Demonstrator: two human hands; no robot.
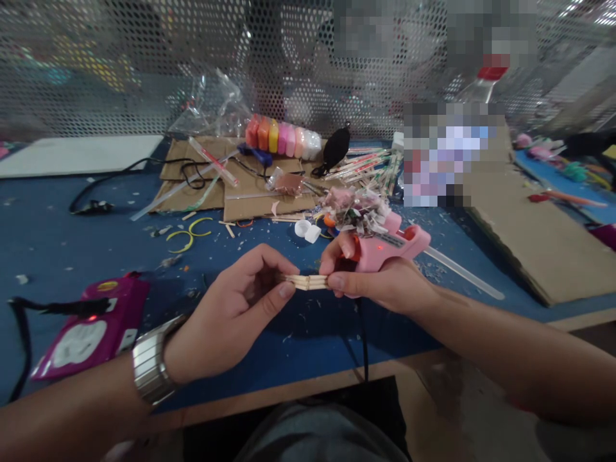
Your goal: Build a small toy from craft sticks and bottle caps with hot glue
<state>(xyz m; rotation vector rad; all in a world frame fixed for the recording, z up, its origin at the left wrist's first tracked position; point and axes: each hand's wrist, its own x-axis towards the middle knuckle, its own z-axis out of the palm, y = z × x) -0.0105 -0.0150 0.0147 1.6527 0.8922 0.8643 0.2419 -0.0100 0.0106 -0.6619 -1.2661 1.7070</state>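
Short wooden sticks (308, 282) are pinched between left grip (240, 298) and right grip (382, 282) — a pink glue gun (380, 255) is also held in the latter. Ends are aligned; bonding at the joint cannot be confirmed.

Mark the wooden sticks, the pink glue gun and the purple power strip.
Wooden sticks (308, 282): head view, middle of their visible length.
Pink glue gun (385, 255): head view, side of its body.
Purple power strip (113, 329): head view, its casing.
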